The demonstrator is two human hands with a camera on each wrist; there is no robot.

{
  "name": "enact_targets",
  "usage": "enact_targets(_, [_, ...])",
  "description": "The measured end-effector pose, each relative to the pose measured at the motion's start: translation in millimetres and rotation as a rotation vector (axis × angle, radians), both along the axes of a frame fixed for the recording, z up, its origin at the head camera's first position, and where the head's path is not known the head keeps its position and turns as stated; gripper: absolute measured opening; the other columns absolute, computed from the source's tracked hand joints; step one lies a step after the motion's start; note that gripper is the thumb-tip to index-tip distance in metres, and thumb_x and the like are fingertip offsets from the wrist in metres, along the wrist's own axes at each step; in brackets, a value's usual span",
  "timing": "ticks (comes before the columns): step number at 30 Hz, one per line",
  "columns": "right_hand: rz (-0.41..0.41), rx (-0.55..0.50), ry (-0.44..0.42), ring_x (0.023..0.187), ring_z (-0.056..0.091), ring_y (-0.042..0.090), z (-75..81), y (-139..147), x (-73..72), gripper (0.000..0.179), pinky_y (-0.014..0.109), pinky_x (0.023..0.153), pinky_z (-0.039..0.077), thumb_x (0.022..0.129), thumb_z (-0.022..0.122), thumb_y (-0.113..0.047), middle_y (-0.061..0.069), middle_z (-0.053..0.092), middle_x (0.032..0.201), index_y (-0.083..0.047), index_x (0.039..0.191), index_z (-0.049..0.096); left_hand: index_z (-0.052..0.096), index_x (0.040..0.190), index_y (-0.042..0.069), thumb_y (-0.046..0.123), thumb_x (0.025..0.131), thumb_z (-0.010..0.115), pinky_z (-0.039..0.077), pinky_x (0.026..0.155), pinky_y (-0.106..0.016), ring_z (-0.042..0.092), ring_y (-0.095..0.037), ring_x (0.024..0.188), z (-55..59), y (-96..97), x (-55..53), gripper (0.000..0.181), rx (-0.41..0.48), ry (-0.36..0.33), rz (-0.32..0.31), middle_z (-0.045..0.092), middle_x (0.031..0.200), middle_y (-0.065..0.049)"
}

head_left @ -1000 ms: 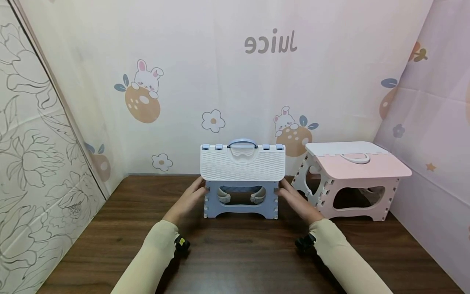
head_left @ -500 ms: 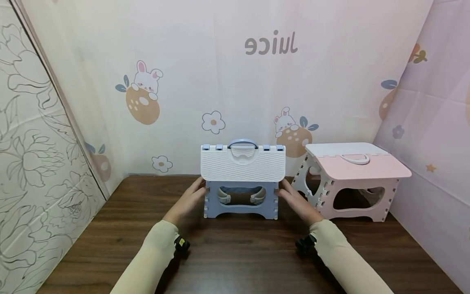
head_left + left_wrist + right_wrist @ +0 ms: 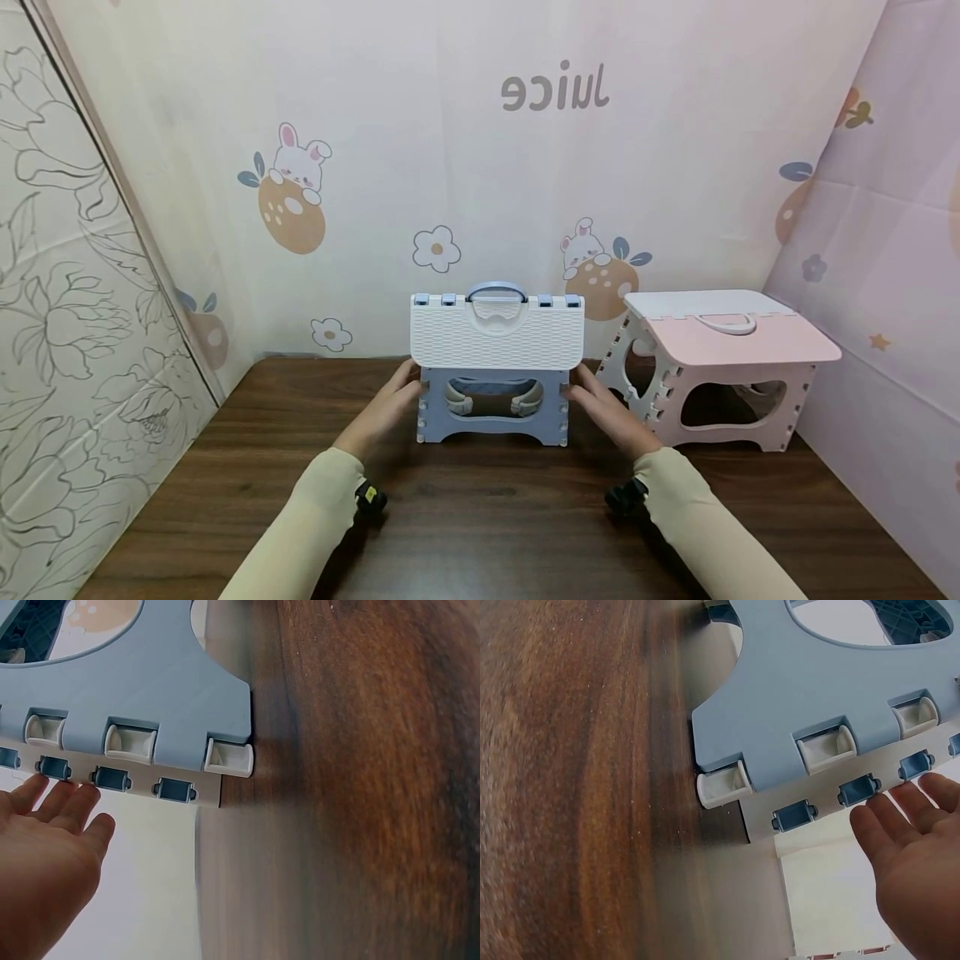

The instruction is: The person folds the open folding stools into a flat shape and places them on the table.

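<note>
A folding step stool [image 3: 497,333], with a white textured top and blue legs, stands upright on the table in the head view. Its top has a blue carry handle [image 3: 497,288] at the upper edge, and its front leg panel [image 3: 491,428] has an oval opening. My left hand [image 3: 382,412] lies against the stool's left side. On the opposite side rests my right hand [image 3: 611,412]. Both wrist views show fairly straight fingers [image 3: 79,802] touching the hinged side edge, beside blue hinge slots [image 3: 859,790]. Neither wrist view shows the thumb clearly.
A pink and white folding stool [image 3: 738,354] stands unfolded at the right, close behind my right hand. Both stools are on a dark wooden table [image 3: 480,533]. A printed curtain [image 3: 390,167] hangs behind, with more fabric along both sides.
</note>
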State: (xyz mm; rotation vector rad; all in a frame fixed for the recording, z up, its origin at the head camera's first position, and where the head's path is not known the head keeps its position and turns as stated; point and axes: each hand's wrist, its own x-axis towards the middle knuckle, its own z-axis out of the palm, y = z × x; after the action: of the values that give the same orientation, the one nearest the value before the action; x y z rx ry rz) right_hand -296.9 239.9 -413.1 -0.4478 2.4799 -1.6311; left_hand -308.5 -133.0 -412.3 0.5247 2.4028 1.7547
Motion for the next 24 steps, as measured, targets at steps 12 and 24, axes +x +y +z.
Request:
enact_targets(12, [-0.002,-0.002,0.02,0.15,0.007,0.036,0.6,1.0,-0.4,0.078,0.064,0.114,0.016,0.103,0.05,-0.038,0.014,0.004,0.166,-0.018,0.162,0.002,0.022,0.158,0.011,0.028,0.101,0.045,0.021,0.116,-0.057,0.023,-0.034,0.147,0.9,1.1,0.4,0.064,-0.001,0.001,0.011,0.024,0.162,-0.015])
enact_targets(24, [-0.021,0.004,0.043,0.145,0.025,0.037,0.4,1.1,-0.8,0.069,0.062,0.113,0.023,0.103,0.051,-0.038,0.017,0.023,0.161,-0.014,0.159,0.017,0.024,0.157,0.013,0.03,0.103,0.046,0.022,0.115,-0.058,0.024,-0.034,0.147,1.2,1.7,0.9,0.061,0.005,-0.027,0.023,0.026,0.161,-0.015])
